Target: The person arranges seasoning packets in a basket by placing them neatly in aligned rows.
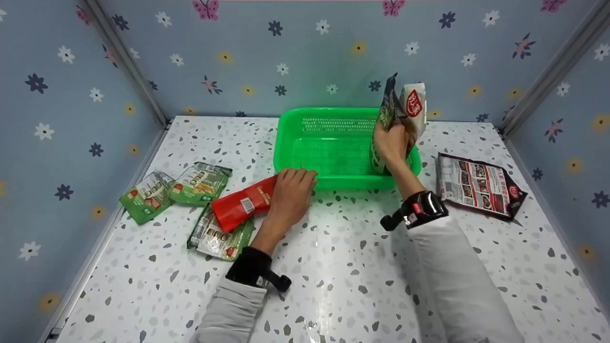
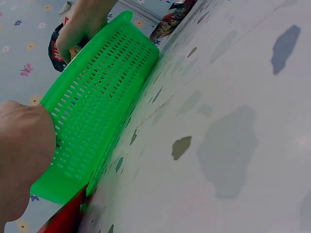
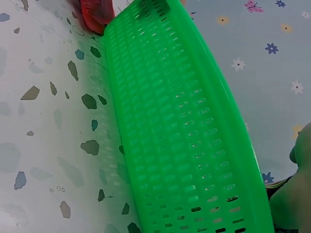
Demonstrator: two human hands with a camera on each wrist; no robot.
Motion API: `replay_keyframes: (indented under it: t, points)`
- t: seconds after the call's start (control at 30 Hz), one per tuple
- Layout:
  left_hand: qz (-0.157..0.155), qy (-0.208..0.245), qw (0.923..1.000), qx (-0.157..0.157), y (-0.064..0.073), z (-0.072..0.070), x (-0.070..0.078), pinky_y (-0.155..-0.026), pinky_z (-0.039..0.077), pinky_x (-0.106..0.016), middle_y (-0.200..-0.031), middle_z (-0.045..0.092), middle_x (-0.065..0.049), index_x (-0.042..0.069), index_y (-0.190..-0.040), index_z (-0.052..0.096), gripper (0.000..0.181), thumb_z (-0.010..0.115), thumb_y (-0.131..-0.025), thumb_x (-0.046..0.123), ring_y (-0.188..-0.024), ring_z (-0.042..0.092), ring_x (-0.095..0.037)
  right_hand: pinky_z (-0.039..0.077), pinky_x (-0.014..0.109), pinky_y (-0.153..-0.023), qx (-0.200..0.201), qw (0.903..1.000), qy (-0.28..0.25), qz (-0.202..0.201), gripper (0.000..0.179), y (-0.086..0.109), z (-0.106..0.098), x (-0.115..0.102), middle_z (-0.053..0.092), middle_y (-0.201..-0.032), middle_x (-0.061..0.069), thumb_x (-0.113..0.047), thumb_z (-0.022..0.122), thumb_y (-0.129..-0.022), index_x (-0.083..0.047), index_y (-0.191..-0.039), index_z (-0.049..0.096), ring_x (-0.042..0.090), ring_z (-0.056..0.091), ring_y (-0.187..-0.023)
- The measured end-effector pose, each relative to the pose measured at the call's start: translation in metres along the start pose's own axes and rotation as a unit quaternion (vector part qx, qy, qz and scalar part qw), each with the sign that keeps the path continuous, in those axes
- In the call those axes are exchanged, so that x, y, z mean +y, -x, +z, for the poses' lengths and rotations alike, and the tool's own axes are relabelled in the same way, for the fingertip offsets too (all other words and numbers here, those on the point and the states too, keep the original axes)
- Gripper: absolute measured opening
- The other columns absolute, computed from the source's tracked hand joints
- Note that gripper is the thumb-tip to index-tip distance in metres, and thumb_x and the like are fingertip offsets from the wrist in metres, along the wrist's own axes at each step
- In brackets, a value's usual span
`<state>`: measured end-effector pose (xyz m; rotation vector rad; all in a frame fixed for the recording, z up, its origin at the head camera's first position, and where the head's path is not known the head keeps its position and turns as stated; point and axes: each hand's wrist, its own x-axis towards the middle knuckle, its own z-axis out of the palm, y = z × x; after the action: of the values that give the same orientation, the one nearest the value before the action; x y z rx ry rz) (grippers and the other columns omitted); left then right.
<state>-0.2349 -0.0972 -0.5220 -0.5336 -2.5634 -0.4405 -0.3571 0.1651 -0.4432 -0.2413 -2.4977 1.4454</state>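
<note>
A green plastic basket (image 1: 333,181) with slotted walls stands at the back of the table. My left hand (image 1: 293,190) grips its near rim at the left corner, fingers curled over the edge. At the basket's right end my right hand (image 1: 393,143) holds a dark food packet (image 1: 388,107) upright, its lower part inside the basket. Just behind that hand a white packet with a red label (image 1: 414,107) stands up; whether the fingers also hold it, I cannot tell. Beside my left hand, a red packet (image 1: 243,202) lies partly over a green-and-white packet (image 1: 221,236).
Two more green packets (image 1: 150,195) lie at the left, overlapping at their edges. To the basket's right, a black-edged packet with printed pictures (image 1: 479,186) lies flat. Patterned walls (image 1: 329,57) enclose the speckled table (image 1: 352,267) at the back and both sides.
</note>
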Motion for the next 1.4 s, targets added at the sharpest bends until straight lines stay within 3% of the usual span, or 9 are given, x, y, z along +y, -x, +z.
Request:
replay_keyframes:
  t: [0.13, 0.27, 0.37, 0.63, 0.87, 1.13, 1.4]
  points:
    - [-0.001, 0.004, 1.0000, -0.006, 0.000, -0.001, 0.001, -0.110, 0.052, -0.048, -0.122, 0.079, -0.009, 0.011, -0.136, 0.073, 0.027, 0.060, -0.119, 0.027, -0.115, 0.069, -0.032, 0.052, 0.058, -0.120, -0.015, 0.9998, 0.002, 0.010, 0.055, 0.001, -0.001, 0.000, 0.067, -0.152, 0.029, -0.036, 0.058, -0.113, 0.001, -0.155, 0.059, 0.044, 0.064, -0.144]
    - [-0.001, 0.001, 1.0000, -0.009, -0.001, -0.002, 0.001, -0.110, 0.051, -0.048, -0.122, 0.079, -0.010, 0.011, -0.136, 0.073, 0.029, 0.058, -0.120, 0.029, -0.116, 0.069, -0.032, 0.041, 0.054, -0.135, -0.034, 0.9992, 0.000, 0.019, 0.073, 0.003, -0.003, 0.000, 0.050, -0.174, 0.023, -0.043, 0.059, -0.113, -0.006, -0.173, 0.039, 0.038, 0.048, -0.163]
    - [-0.003, 0.001, 0.9999, -0.012, -0.001, -0.002, 0.001, -0.110, 0.052, -0.048, -0.123, 0.079, -0.010, 0.011, -0.137, 0.073, 0.030, 0.058, -0.120, 0.029, -0.116, 0.069, -0.032, 0.035, 0.053, -0.140, -0.043, 0.9988, -0.009, 0.020, 0.083, 0.006, -0.005, 0.000, 0.040, -0.181, 0.020, -0.047, 0.061, -0.113, -0.008, -0.178, 0.029, 0.036, 0.039, -0.170]
    - [-0.010, 0.011, 0.9998, -0.015, 0.000, 0.000, 0.000, -0.111, 0.052, -0.049, -0.124, 0.079, -0.010, 0.011, -0.138, 0.073, 0.027, 0.065, -0.116, 0.025, -0.116, 0.068, -0.032, 0.035, 0.054, -0.139, -0.043, 0.9987, -0.026, -0.009, 0.086, 0.022, -0.007, 0.001, 0.039, -0.181, 0.020, -0.051, 0.064, -0.112, -0.009, -0.177, 0.029, 0.036, 0.038, -0.170]
    - [-0.009, 0.006, 0.9999, -0.005, 0.001, 0.001, -0.001, -0.110, 0.052, -0.048, -0.123, 0.079, -0.009, 0.010, -0.136, 0.073, 0.025, 0.068, -0.115, 0.023, -0.115, 0.069, -0.031, 0.030, 0.057, -0.141, -0.046, 0.9979, -0.036, -0.029, 0.093, 0.041, -0.010, 0.004, 0.026, -0.188, 0.016, -0.051, 0.063, -0.112, -0.015, -0.182, 0.014, 0.036, 0.029, -0.175]
    - [-0.012, 0.016, 0.9997, -0.010, 0.000, 0.000, -0.002, -0.112, 0.052, -0.049, -0.124, 0.080, -0.009, 0.010, -0.137, 0.073, 0.027, 0.064, -0.117, 0.025, -0.116, 0.069, -0.031, 0.035, 0.062, -0.138, -0.046, 0.9953, -0.046, -0.072, 0.087, 0.069, -0.018, 0.008, 0.029, -0.187, 0.017, -0.045, 0.063, -0.113, -0.013, -0.181, 0.019, 0.040, 0.035, -0.172]
    - [-0.012, 0.017, 0.9996, -0.016, 0.000, -0.001, 0.000, -0.112, 0.052, -0.049, -0.126, 0.080, -0.010, 0.011, -0.138, 0.073, 0.028, 0.062, -0.118, 0.027, -0.117, 0.069, -0.032, 0.030, 0.059, -0.141, -0.053, 0.9876, -0.064, -0.133, 0.081, 0.104, -0.030, 0.017, 0.027, -0.188, 0.014, -0.035, 0.064, -0.115, -0.011, -0.180, 0.022, 0.036, 0.029, -0.175]
